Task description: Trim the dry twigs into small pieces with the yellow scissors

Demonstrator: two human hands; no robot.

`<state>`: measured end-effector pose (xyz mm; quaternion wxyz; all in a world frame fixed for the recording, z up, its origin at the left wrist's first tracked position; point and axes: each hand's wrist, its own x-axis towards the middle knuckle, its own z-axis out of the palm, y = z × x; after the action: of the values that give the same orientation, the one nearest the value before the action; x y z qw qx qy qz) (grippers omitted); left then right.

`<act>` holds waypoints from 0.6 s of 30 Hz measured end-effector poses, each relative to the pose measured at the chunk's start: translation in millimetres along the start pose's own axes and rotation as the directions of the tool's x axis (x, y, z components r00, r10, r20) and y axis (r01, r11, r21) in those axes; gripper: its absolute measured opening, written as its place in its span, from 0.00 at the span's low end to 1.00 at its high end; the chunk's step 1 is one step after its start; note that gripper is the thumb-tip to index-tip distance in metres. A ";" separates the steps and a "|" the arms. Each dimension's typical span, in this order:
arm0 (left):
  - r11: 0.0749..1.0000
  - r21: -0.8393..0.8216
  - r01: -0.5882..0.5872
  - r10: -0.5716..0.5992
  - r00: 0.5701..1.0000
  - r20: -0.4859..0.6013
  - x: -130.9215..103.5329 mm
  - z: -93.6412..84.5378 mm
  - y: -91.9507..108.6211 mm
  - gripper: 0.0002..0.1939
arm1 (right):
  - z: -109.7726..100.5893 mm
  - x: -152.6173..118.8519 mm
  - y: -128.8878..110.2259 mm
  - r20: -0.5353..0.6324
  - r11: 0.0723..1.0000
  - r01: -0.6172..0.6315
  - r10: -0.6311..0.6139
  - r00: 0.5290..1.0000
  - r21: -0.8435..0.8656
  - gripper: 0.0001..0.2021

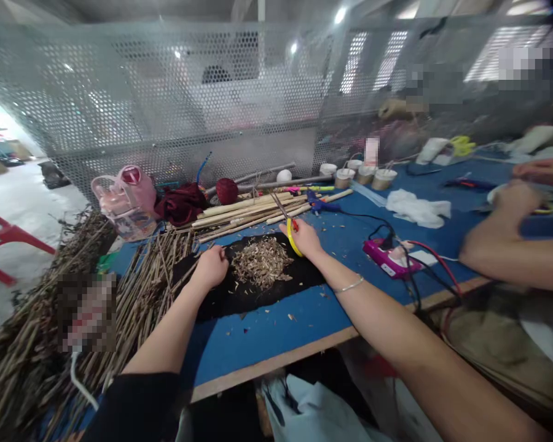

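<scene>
My right hand [305, 238] grips a pair of scissors [292, 227] with yellow and red handles; the blades point up and away, over the table. My left hand [213, 266] is closed at the left edge of a black cloth [221, 299]. A thin dry stalk [184, 279] runs up to it and appears held, though the fingers hide part of it. Between my hands a heap of short cut stalk pieces [262, 263] lies on the cloth. Just left of my left hand is a big bundle of long dry stalks [141, 291].
Pale sticks [239, 212] and a blue glue gun [321, 202] lie behind the cloth. A purple power strip [391, 258] with cables sits to the right, near a co-worker's arm [511, 245]. A pink jug [131, 202] and small white cups [384, 178] stand along the mesh partition [276, 147].
</scene>
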<state>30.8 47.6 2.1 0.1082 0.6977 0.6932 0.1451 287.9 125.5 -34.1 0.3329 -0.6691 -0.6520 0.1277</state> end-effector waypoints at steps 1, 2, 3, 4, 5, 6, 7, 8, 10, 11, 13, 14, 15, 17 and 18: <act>1.000 -0.003 -0.023 0.023 0.999 0.030 4.5 0.7 6.8 0.05 | 0.2 0.4 0.3 -0.003 1.000 0.002 -0.002 1.000 0.011 0.23; 0.999 -0.007 -0.045 0.045 0.998 0.053 8.4 1.5 13.0 0.05 | 0.3 0.5 0.4 -0.001 1.000 0.005 -0.005 1.000 0.019 0.22; 0.998 -0.011 -0.066 0.067 0.995 0.073 11.6 2.1 18.5 0.06 | 0.1 0.4 0.4 0.003 1.000 0.007 -0.007 1.000 0.022 0.22; 0.996 -0.013 -0.083 0.084 0.993 0.086 14.6 2.4 22.9 0.06 | -0.2 0.3 0.3 0.005 1.000 0.006 -0.006 1.000 0.019 0.21; 0.995 -0.014 -0.096 0.097 0.991 0.088 17.5 2.3 26.4 0.05 | -0.6 0.0 0.0 0.006 1.000 0.004 -0.004 1.000 0.011 0.21; 0.995 -0.011 -0.103 0.103 0.991 0.081 20.9 2.1 29.1 0.05 | -1.0 -0.1 -0.4 0.005 1.000 0.002 -0.002 1.000 0.004 0.21; 0.994 -0.011 -0.107 0.107 0.992 0.066 25.2 1.8 31.3 0.05 | -1.4 -0.2 -0.8 0.001 1.000 -0.002 0.002 1.000 -0.001 0.20; 0.994 -0.014 -0.109 0.109 0.993 0.045 30.3 1.8 33.4 0.05 | -1.8 -0.2 -1.1 -0.003 1.000 -0.005 0.005 1.000 -0.001 0.20; 0.992 -0.031 -0.123 0.123 0.992 0.008 43.5 3.7 38.1 0.05 | -2.3 0.1 -1.5 -0.012 1.000 -0.007 0.007 1.000 0.008 0.19; 0.990 -0.040 -0.132 0.132 0.991 -0.001 51.0 5.8 40.9 0.05 | -2.5 0.2 -1.5 -0.012 1.000 -0.008 0.008 1.000 0.014 0.19; 0.989 -0.050 -0.142 0.142 0.990 -0.010 65.9 12.5 46.9 0.05 | -2.9 0.3 -1.4 -0.010 1.000 -0.005 0.006 1.000 0.024 0.19; 0.989 -0.051 -0.141 0.140 0.990 -0.012 72.7 16.7 49.7 0.05 | -3.1 0.2 -1.3 -0.006 1.000 -0.007 0.007 1.000 0.024 0.19; 0.989 -0.053 -0.140 0.139 0.990 -0.013 78.7 21.0 52.1 0.03 | -3.3 0.0 -1.3 -0.006 1.000 -0.007 0.007 1.000 0.025 0.19; 0.986 -0.065 -0.152 0.152 0.988 0.003 87.6 28.8 55.0 0.04 | -3.6 -0.2 -1.6 -0.008 1.000 -0.011 0.011 1.000 0.026 0.19; 0.983 -0.075 -0.165 0.167 0.986 0.016 90.6 31.6 55.3 0.05 | -3.8 -0.3 -1.9 -0.007 0.999 -0.012 0.012 1.000 0.030 0.19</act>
<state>93.5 138.7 -3.2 0.1290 0.7502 0.6255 0.1710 288.8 124.1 -30.2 0.3444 -0.6685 -0.6447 0.1372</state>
